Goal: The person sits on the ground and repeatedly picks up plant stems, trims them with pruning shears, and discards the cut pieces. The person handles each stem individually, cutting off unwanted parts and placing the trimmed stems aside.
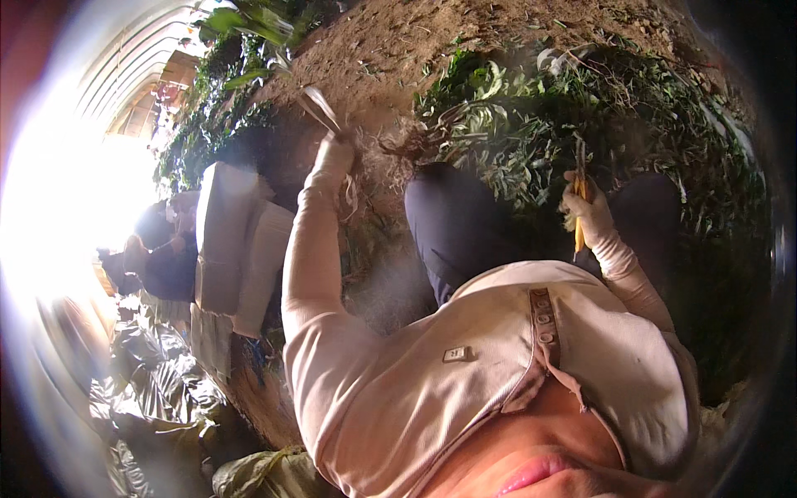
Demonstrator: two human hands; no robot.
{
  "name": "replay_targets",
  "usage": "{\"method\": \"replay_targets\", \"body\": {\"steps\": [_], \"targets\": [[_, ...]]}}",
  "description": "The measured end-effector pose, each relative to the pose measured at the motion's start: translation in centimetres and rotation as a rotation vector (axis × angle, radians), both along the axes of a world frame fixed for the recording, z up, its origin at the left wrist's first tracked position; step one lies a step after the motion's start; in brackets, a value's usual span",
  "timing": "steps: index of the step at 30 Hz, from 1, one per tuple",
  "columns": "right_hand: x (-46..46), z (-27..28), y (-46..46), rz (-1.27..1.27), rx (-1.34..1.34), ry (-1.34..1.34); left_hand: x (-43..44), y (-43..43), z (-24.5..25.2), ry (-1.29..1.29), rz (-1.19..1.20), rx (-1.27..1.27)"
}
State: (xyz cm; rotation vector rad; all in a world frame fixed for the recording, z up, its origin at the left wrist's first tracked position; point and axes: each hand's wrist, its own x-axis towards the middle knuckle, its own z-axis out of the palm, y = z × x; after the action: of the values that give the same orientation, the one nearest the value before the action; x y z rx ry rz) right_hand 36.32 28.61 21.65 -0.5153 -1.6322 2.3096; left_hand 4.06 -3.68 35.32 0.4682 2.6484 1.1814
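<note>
My left hand (336,154) is stretched out over the soil, closed around the pale stalks (320,106) of a plant. Its long green leaves (252,22) reach away to the upper left, and thin root-like strands (352,194) hang below the hand. My right hand (588,208), above my right thigh, grips a yellow-handled hand tool (580,230), apparently pruning shears. The tool's narrow dark metal end points away from me; whether its blades are apart is hard to see. Between the hands, a tangle of brown roots (408,149) lies beyond my left knee.
A heap of cut green leaves and stems (523,137) spreads before my knees. Bare brown soil (386,56) lies beyond. To the left are a pale block-shaped object (224,239), another person's legs (165,267) and crumpled plastic sheeting (155,367). More foliage (199,137) lines the bright left side.
</note>
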Motion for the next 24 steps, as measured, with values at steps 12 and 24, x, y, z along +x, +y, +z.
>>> {"method": "replay_targets", "body": {"steps": [12, 24], "targets": [[-14.8, 1.4, -0.9, 0.216, 0.653, -0.027, 6.3, 4.6, 6.6, -0.126, 0.016, 0.433], [-29.1, -6.8, -11.1, 0.389, 0.996, -0.327, 8.0, -6.3, 21.8, 0.654, 0.443, 0.845]]}}
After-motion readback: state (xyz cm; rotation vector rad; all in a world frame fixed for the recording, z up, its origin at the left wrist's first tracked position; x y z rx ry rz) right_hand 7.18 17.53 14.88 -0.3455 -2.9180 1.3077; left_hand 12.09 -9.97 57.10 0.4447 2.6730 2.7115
